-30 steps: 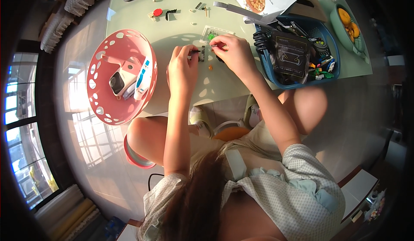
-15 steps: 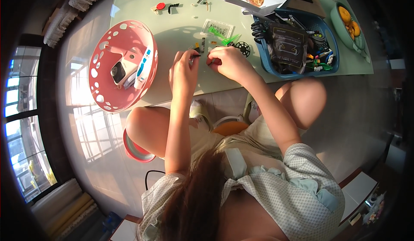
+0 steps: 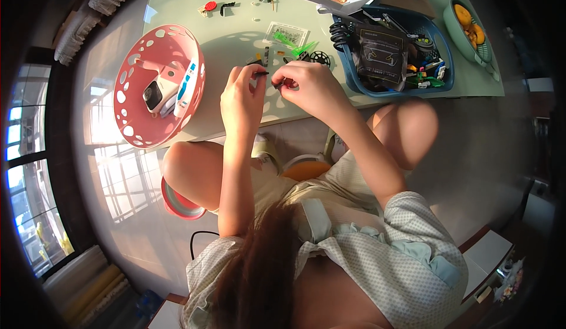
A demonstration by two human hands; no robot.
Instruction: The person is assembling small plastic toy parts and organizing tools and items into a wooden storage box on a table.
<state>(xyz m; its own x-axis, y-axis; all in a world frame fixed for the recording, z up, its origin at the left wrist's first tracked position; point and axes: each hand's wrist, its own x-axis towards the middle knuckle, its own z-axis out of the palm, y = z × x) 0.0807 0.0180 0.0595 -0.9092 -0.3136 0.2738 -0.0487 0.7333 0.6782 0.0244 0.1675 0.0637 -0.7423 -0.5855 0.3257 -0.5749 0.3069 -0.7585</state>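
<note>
Over the near part of the table, my left hand (image 3: pixel 243 93) pinches a small black piece (image 3: pixel 260 74) between thumb and fingertips. Close by on its right, my right hand (image 3: pixel 306 84) is closed on another small dark piece (image 3: pixel 279 85), partly hidden by the fingers. The two pieces are a short gap apart; both look like toy building parts. Just beyond my hands lie bright green pieces (image 3: pixel 302 48), a black spoked wheel (image 3: pixel 320 58) and a clear tray (image 3: pixel 287 35) of small parts.
A pink basket (image 3: pixel 122 64) with white devices stands at the left. On the right are a blue basket (image 3: pixel 348 73) full of parts and a black packet, and a green colander (image 3: pixel 451 31) with yellow-orange items. Loose pieces, one a red disc (image 3: pixel 210 5), lie farther back.
The whole view has shifted slightly, with the scene moving left. My fingertips have come a little closer together, and each hand keeps its dark piece.
</note>
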